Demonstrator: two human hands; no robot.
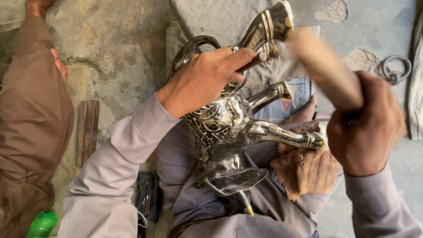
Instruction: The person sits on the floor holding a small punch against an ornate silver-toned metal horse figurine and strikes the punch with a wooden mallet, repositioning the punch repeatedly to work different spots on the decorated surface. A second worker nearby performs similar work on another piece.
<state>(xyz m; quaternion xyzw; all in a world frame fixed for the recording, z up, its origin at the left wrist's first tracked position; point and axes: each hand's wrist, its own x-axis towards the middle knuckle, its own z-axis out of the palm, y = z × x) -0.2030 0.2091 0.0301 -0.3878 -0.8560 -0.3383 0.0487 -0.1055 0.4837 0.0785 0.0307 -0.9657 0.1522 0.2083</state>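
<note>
Silvery metal, engraved with leaf patterns, makes up the horse figure (231, 131), which lies across the lap with its legs pointing right and up toward the stone slab (217, 5). The figure is steadied by the left hand (202, 79), whose fingers are closed over the upper leg near the curved tail loop. A wooden handle (325, 68) is gripped in the right hand (363, 126), fingers wrapped tight around it; its far end is blurred, so the tool head cannot be told. A strike or rub on the raised hoof appears to be the step in hand, judged from the handle's blur and its aim. A firm hold by the left hand and a controlled stroke close to its fingertips would be called for by the next move.

Counted: one figure, one handle, one brown leather scrap (307, 167) under the lower legs, one iron ring (396, 69) on the floor, one green bottle (41, 226) at the bottom left. One other person in brown (25, 116) sits at the left.
</note>
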